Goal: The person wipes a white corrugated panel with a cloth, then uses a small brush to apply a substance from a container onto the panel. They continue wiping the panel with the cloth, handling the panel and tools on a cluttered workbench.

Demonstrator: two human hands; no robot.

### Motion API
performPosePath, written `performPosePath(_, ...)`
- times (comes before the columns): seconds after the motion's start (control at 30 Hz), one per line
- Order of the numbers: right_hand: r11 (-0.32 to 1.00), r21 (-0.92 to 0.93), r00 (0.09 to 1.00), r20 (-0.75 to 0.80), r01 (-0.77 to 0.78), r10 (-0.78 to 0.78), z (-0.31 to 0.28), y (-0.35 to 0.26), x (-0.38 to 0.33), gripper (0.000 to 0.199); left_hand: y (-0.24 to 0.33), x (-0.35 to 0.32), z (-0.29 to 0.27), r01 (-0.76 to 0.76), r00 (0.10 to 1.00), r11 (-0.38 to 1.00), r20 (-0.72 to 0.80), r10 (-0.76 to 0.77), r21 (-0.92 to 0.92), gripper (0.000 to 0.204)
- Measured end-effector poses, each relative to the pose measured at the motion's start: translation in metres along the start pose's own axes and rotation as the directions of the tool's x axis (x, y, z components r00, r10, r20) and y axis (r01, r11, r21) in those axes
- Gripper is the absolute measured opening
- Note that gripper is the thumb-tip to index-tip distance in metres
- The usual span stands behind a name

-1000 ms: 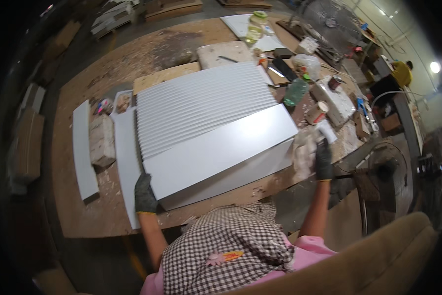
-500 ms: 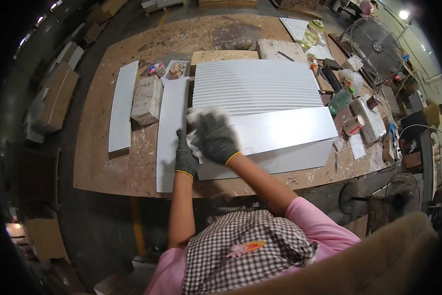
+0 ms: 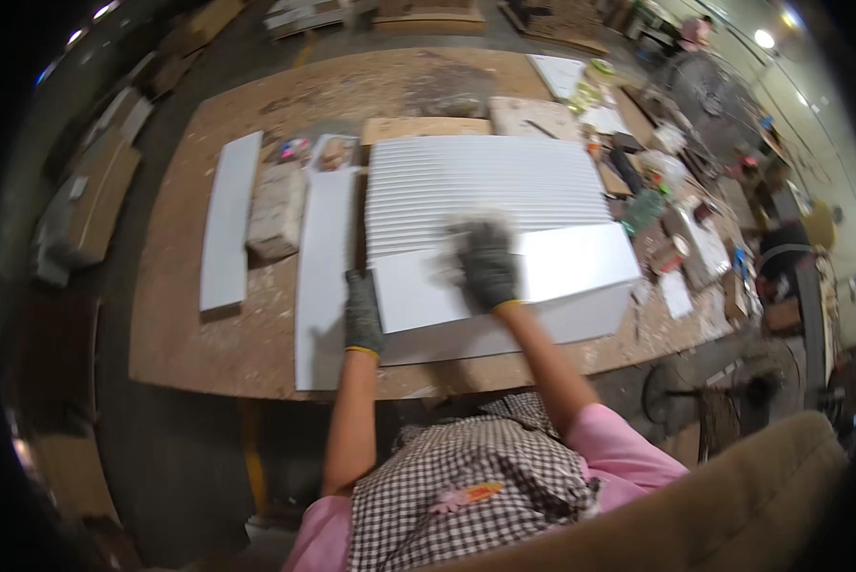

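Note:
A smooth white panel (image 3: 566, 264) lies across the near part of a stack of ribbed white panels (image 3: 485, 181). In a dark grey knit glove, my left hand (image 3: 362, 315) grips the smooth panel's left end. My right hand (image 3: 490, 265), gloved alike and slightly blurred, presses a white cloth (image 3: 468, 224) onto the panel's middle, near its far edge. Below the smooth panel, a further pale board (image 3: 552, 324) shows on the near side. Another long white board (image 3: 321, 276) lies just left of my left hand.
Everything rests on a stained wooden worktable (image 3: 175, 286). To the left are a narrow white board (image 3: 230, 224) and a paint-spotted block (image 3: 276, 214). On the right stand a green bottle (image 3: 643, 212), a can (image 3: 669, 254) and clutter, with a large fan (image 3: 709, 91) beyond.
My right hand has slid the cloth rightward along the smooth panel, from its left end to its middle. My left hand stays by the left end. The whole view has shifted slightly.

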State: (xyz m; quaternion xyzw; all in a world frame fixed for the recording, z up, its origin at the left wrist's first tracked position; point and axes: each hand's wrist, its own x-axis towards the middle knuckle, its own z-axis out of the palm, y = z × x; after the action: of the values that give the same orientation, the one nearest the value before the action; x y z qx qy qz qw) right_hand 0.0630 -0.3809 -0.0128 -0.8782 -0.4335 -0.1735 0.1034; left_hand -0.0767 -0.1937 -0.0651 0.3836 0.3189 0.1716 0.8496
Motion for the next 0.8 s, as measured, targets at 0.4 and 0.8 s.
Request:
performPosePath(0.4,0.965,0.101,0.963,-0.095,-0.242,0.252,-0.082,0.152,-0.032,0.041,0.025,-0.022,0.02,0.108,0.99,0.981,-0.072,-0.121,-0.16,0.071)
performPosePath(0.8,0.991,-0.047,0.992,-0.006,-0.123,0.123,-0.061,0.188,-0.078,0.041,-0.021,-0.056,0.044,0.089,0.973,0.967,-0.228,-0.033,0.24,0.068)
